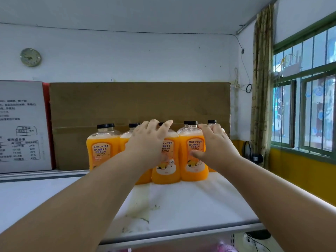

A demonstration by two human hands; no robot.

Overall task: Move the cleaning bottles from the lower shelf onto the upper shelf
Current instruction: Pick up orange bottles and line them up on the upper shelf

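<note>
Orange liquid is filling the cleaning bottles (pixel 147 151), approx. seven or eight with black caps, all standing upright in a tight cluster on the upper shelf (pixel 181 206); none is lying down, so every long axis is running vertical. Only one view, head cam, so everything is coming from it.

Both arms are reaching straight forward, and the cluster is sitting directly ahead of the hands. Left hand (pixel 145 142) is wrapping the middle front bottle (pixel 164 171), fingers curled over its shoulder near the cap, thumb on the label. Right hand (pixel 216 142) is gripping the right front bottle (pixel 195 160) in the same way, fingers over the top and thumb pressing the label. These two bottles are touching each other, bases seeming to rest on the shelf.

Room for moving: white shelf surface is lying open toward the front edge. Behind the cluster a brown cardboard sheet (pixel 140 102) is blocking, and a grey carton (pixel 21 124) is standing to the left. Lower shelf is mostly out of view, so I cannot tell what is remaining there.
</note>
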